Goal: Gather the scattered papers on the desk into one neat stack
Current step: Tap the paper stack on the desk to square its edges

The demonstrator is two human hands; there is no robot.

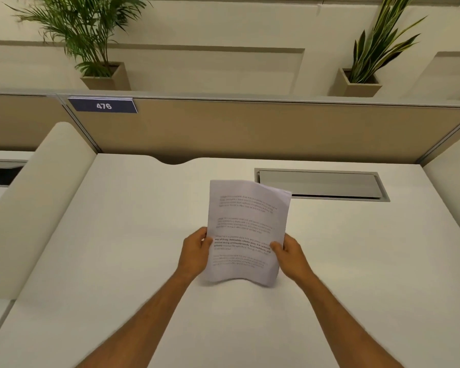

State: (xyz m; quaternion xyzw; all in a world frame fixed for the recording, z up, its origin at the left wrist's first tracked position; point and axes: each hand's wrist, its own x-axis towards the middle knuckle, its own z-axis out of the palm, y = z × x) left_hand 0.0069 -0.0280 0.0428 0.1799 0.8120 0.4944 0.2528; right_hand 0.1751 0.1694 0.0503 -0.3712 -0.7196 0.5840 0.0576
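Holding the papers upright between both hands looks like a way to square their edges, the lower edge touching or just above the bench. Left hand and right hand pinch opposite side edges, fingers curled closed on the sheets, thumbs in front.
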